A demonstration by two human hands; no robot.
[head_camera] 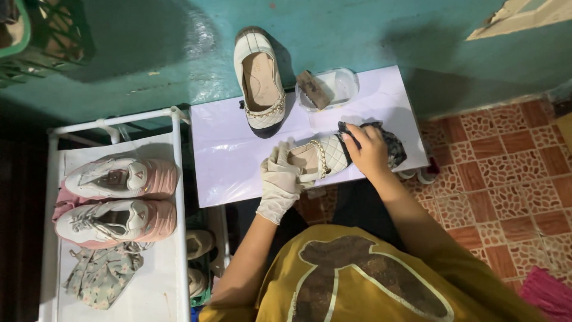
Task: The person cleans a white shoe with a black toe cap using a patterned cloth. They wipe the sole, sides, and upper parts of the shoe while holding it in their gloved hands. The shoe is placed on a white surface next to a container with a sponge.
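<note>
Lying on the white board (pixel 238 161), near edge, a cream quilted flat (pixel 319 158) is gripped at its heel by the gloved left hand (pixel 280 179). A dark cloth (pixel 390 143) is clenched in the bare right hand (pixel 369 149) against the toe. Its mate (pixel 260 80) stands farther off, beside a clear dish (pixel 336 83).

The white flat desk (pixel 226 155) lies bare along its left half, open to a reach. At its back edge a cream quilted flat shoe with a gold chain (pixel 260 80) and a clear plastic dish holding a brown block (pixel 328 88) stand just beside each other, blocking that way. A white metal rack rail (pixel 177 197) borders the left.
</note>
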